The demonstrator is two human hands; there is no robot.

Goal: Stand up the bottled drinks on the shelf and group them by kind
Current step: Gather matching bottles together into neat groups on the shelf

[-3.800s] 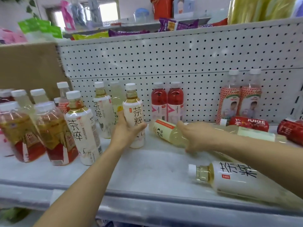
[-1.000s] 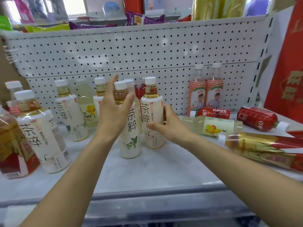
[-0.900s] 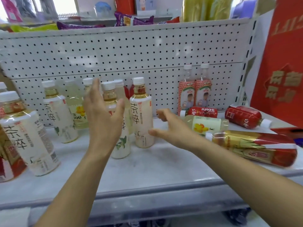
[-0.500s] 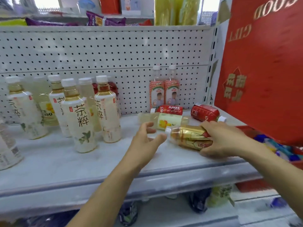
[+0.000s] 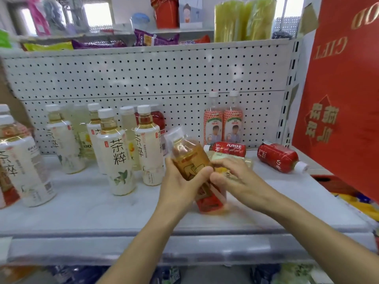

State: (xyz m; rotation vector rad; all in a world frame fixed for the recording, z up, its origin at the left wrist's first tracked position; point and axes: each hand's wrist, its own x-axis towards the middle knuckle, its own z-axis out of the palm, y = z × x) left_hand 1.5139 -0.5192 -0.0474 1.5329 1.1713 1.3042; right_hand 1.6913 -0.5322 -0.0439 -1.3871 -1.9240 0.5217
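Right now the left hand (image 5: 180, 181) and right hand (image 5: 231, 177) are both wrapped around the amber tea bottle (image 5: 190, 158), tilting it up near the front of the shelf (image 5: 92, 206), its base seemingly just touching. If it tips leftward, the cap could knock the white-labelled tea bottles (image 5: 118, 156) standing just beside it. Farther back, a yellow-labelled bottle (image 5: 235, 158), a JUICE bottle (image 5: 229, 149) and a red bottle (image 5: 279, 156) lie flat, free to roll.
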